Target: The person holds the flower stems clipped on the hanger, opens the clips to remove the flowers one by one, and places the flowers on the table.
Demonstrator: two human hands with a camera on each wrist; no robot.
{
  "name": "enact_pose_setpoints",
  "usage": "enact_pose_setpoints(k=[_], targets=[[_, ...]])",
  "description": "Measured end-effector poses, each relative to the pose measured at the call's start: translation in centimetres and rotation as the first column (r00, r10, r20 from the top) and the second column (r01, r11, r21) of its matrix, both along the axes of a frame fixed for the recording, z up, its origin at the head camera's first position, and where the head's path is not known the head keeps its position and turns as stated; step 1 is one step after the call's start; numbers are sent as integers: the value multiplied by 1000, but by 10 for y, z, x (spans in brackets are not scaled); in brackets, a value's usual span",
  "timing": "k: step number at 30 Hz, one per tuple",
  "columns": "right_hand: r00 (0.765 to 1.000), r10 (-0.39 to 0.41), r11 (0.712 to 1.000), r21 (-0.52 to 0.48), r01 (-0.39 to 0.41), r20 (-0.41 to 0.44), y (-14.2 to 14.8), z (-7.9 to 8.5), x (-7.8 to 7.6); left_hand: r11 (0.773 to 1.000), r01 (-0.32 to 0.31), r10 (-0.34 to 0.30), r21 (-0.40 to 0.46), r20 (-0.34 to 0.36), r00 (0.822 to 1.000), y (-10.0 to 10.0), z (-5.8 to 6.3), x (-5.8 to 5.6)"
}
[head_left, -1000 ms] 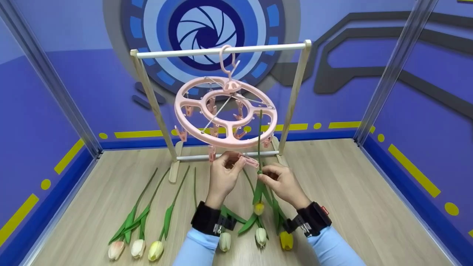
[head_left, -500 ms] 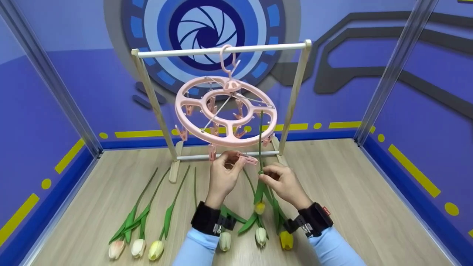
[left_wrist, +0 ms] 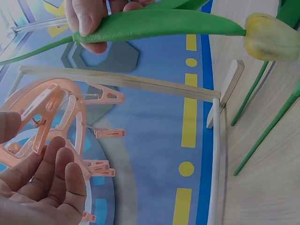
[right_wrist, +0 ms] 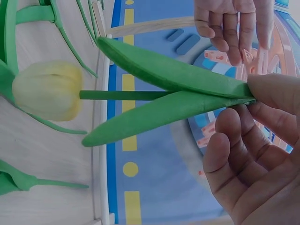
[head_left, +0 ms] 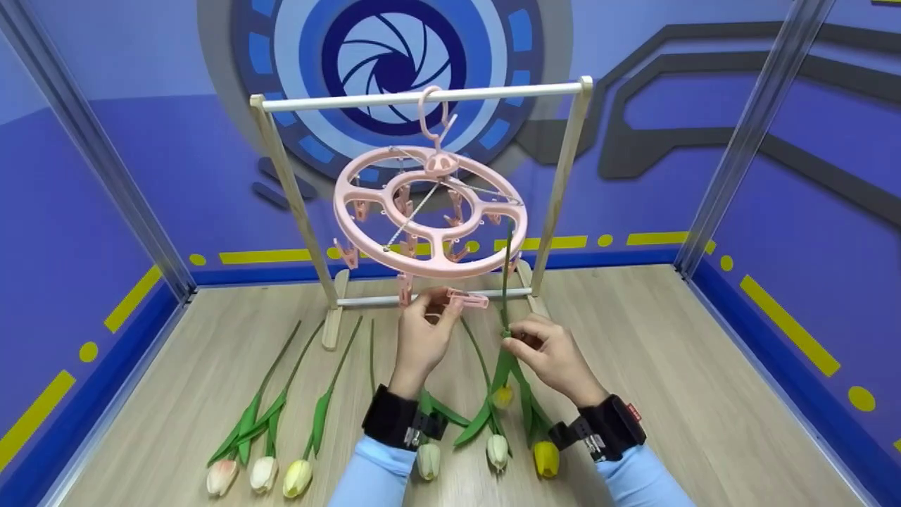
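Observation:
My left hand [head_left: 424, 338] pinches a pink clothespin [head_left: 470, 300] that hangs below the near rim of a round pink clip hanger [head_left: 436, 267]. In the left wrist view the clothespin [left_wrist: 44, 117] sits between thumb and fingers. To its right, my right hand [head_left: 552, 352] pinches the stem of a yellow tulip [head_left: 503, 396]. The flower points down and the bare stem rises past the hanger's rim on the right. In the right wrist view the tulip's pale yellow bloom [right_wrist: 49, 90] and two long green leaves [right_wrist: 173, 112] show, gripped where the leaves meet.
The hanger hooks over the top bar [head_left: 338, 101] of a wooden rack, with several other clothespins dangling. Three tulips [head_left: 263, 473] lie on the left of the table. More lie in front, among them white ones [head_left: 497, 451] and a yellow one [head_left: 545, 459].
My right hand has shifted slightly right with the tulip, its stem moving away from the clothespin. In my left hand the clothespin has turned closer to level.

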State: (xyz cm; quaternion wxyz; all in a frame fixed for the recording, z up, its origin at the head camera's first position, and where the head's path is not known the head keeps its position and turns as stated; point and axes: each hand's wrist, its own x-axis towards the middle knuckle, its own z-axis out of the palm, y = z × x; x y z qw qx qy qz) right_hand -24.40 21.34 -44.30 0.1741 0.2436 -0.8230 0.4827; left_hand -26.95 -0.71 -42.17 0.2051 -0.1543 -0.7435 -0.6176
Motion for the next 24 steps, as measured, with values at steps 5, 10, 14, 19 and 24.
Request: enact_pose_setpoints(k=[5,10,14,19,24], targets=[[1000,-13,1000,-14,12,-26,5,-3,4,1000,-14,13,13,50,999,-1,-1,-1],[999,-12,999,-53,10,-39,9,-7,7,1000,-16,15,22,50,999,0,1,0],[999,-11,996,-90,8,-33,13,-10,7,1000,-19,19,23,4,1000,0,0,0],[1000,-21,992,-122,18,-23,19,-10,8,1000,-18,19,6,-53,998,-1,0,0],[998,-45,992,-116,40,-39,24,-8,10,1000,-5,5,6,-42,999,-2,2,2]])
